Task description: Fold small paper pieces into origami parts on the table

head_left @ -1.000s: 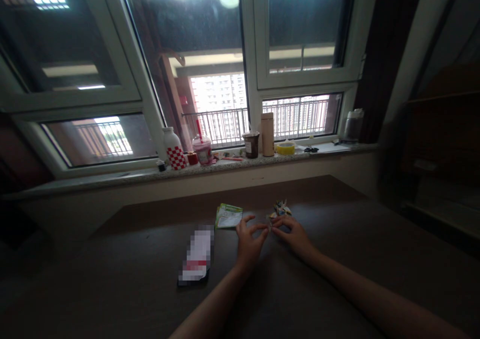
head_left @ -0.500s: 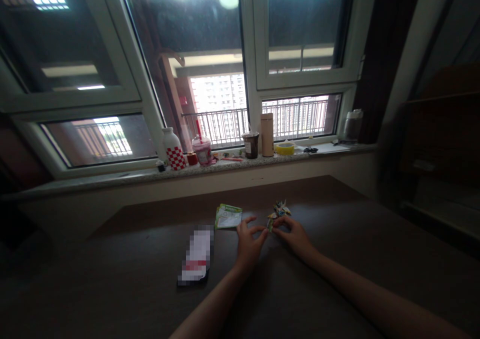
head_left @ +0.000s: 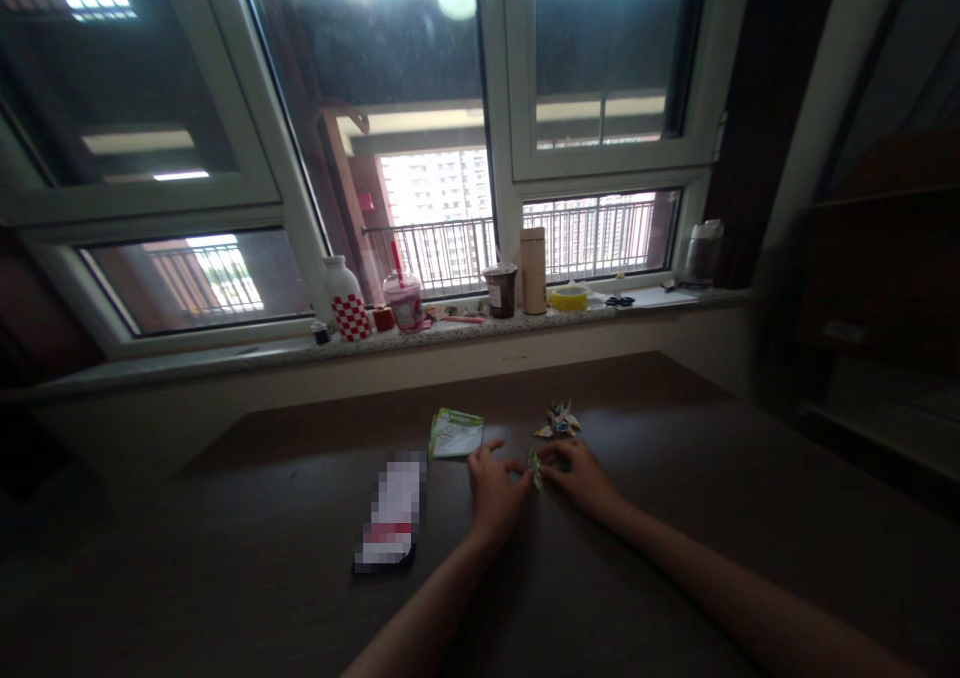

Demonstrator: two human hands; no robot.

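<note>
A small green and white piece of folded paper is pinched upright between my two hands, above the dark table. My left hand grips its left side with thumb and forefinger, the other fingers loosely curled. From the right, my right hand pinches the same piece with thumb and forefinger. Just beyond my right hand lies a small pile of pointed, folded paper pieces. Left of my left hand rest flat green and white paper sheets, slightly overlapping.
A phone-like object with a blurred-out face lies left of my left forearm on the dark table. Along the windowsill stand a checkered bottle, drink cups, a tan flask, yellow tape and black scissors.
The folded paper between my fingers has turned and now shows more of its length. My right hand has shifted slightly toward me and left. The pile and sheets stay put.
</note>
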